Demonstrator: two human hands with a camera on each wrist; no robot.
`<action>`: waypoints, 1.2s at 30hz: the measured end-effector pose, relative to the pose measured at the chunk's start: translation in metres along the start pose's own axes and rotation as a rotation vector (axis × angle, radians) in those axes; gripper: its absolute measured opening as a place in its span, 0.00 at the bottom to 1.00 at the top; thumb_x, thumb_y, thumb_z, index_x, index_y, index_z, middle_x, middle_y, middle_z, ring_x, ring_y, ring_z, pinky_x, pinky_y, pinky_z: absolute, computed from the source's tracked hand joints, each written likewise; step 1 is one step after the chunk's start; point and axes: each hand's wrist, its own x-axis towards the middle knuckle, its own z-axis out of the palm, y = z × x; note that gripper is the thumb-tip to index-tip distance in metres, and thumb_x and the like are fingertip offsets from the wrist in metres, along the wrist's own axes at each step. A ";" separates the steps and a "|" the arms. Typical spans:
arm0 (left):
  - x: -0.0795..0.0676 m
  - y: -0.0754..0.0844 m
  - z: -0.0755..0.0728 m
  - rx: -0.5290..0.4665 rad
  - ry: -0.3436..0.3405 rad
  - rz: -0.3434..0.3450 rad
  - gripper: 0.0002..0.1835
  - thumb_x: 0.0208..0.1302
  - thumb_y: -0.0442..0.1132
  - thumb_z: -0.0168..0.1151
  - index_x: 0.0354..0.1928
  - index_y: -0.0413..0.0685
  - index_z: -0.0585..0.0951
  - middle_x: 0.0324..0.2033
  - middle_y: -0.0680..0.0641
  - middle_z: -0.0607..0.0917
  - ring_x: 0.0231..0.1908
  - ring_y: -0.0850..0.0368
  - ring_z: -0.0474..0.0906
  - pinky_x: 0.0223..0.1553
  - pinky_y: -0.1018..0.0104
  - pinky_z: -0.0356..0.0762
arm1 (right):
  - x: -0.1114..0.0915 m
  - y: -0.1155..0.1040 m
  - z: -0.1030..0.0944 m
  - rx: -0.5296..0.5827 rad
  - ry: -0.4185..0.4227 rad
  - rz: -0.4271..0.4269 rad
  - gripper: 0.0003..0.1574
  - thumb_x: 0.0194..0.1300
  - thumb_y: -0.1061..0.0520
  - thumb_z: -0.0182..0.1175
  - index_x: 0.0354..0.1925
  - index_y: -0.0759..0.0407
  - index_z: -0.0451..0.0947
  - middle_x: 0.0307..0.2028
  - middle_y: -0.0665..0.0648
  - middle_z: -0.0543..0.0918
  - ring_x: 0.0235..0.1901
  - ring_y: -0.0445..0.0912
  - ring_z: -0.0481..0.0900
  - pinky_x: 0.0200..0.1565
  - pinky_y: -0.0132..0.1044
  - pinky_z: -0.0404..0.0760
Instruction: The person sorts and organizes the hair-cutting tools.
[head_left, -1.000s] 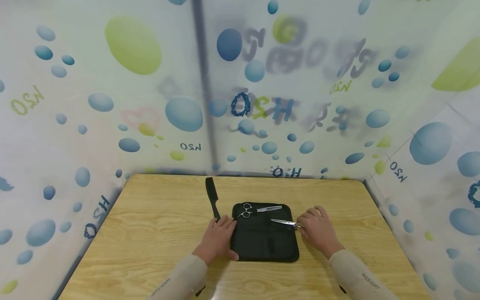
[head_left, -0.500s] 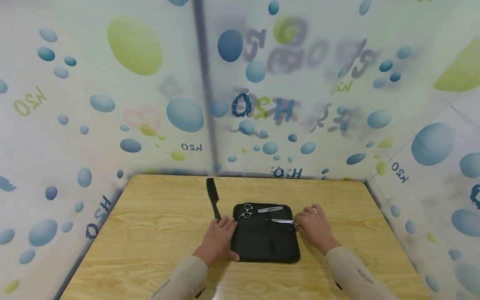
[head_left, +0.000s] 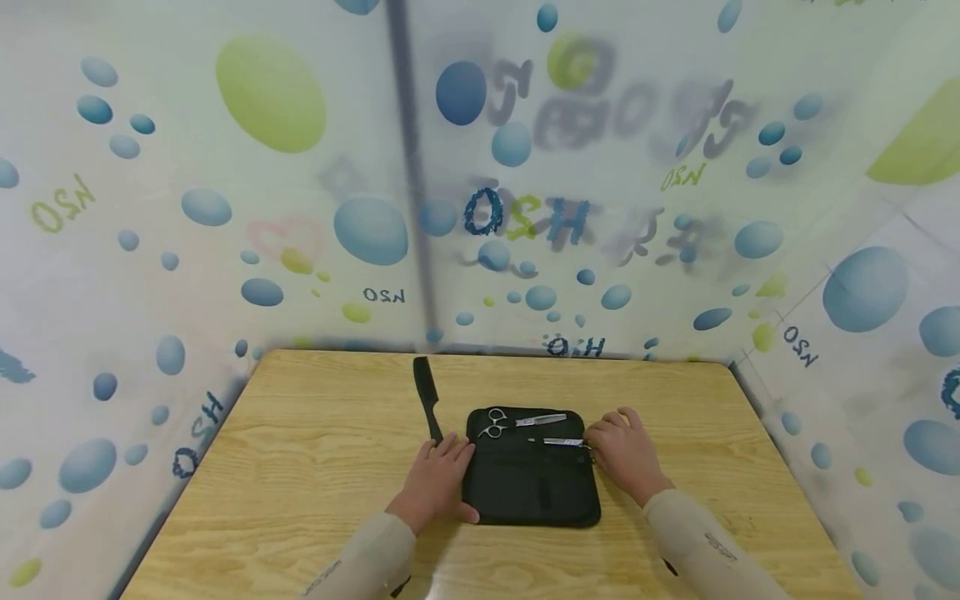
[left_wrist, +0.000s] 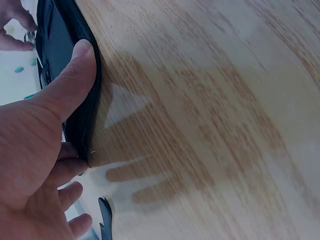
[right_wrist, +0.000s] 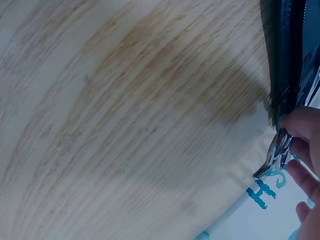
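Note:
A flat black case [head_left: 517, 487] lies on the table with a pair of thinning scissors [head_left: 542, 420] across its far part. Below these lies a second pair of scissors [head_left: 562, 442], its blades pointing left; a dark band crosses them near the tip. My right hand [head_left: 624, 457] pinches this pair's handles [right_wrist: 278, 150] at the case's right edge. My left hand [head_left: 435, 479] rests along the case's left edge. In the left wrist view the left thumb [left_wrist: 82, 55] lies over the zipped rim, and the index fingertip touches the far corner.
A black comb [head_left: 425, 387] lies on the wooden table [head_left: 322, 442] just beyond my left fingers. Walls printed with blue and green bubbles [head_left: 370, 229] stand close behind the table and on both sides.
My right hand has moved slightly left, sliding the lower scissors further over the case. Their tip now shows on the left side of the dark band. The left hand stays put.

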 end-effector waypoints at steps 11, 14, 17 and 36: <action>0.001 0.001 0.000 0.007 0.004 0.008 0.58 0.40 0.73 0.70 0.70 0.46 0.67 0.70 0.46 0.69 0.72 0.47 0.59 0.71 0.46 0.57 | 0.006 -0.005 0.001 -0.040 -0.040 -0.016 0.09 0.53 0.57 0.72 0.35 0.47 0.87 0.35 0.46 0.88 0.42 0.47 0.79 0.60 0.51 0.67; 0.001 0.001 0.000 0.011 0.000 0.006 0.58 0.40 0.73 0.70 0.70 0.47 0.66 0.70 0.46 0.69 0.73 0.48 0.59 0.71 0.46 0.57 | 0.009 -0.006 0.000 -0.047 -0.073 -0.020 0.09 0.54 0.57 0.71 0.36 0.48 0.87 0.36 0.47 0.88 0.43 0.47 0.79 0.61 0.51 0.66; 0.000 0.001 0.000 0.012 0.000 0.008 0.57 0.40 0.73 0.69 0.70 0.47 0.66 0.70 0.46 0.69 0.73 0.48 0.59 0.71 0.46 0.58 | 0.011 -0.007 -0.001 -0.055 -0.108 -0.017 0.09 0.55 0.57 0.70 0.37 0.48 0.87 0.37 0.47 0.88 0.43 0.48 0.79 0.62 0.51 0.66; 0.000 -0.001 0.004 0.010 0.001 0.002 0.58 0.40 0.73 0.69 0.70 0.47 0.66 0.70 0.46 0.68 0.72 0.48 0.60 0.71 0.47 0.58 | 0.019 -0.011 -0.001 -0.033 -0.138 -0.030 0.07 0.57 0.60 0.69 0.35 0.48 0.88 0.35 0.48 0.87 0.42 0.49 0.76 0.60 0.50 0.67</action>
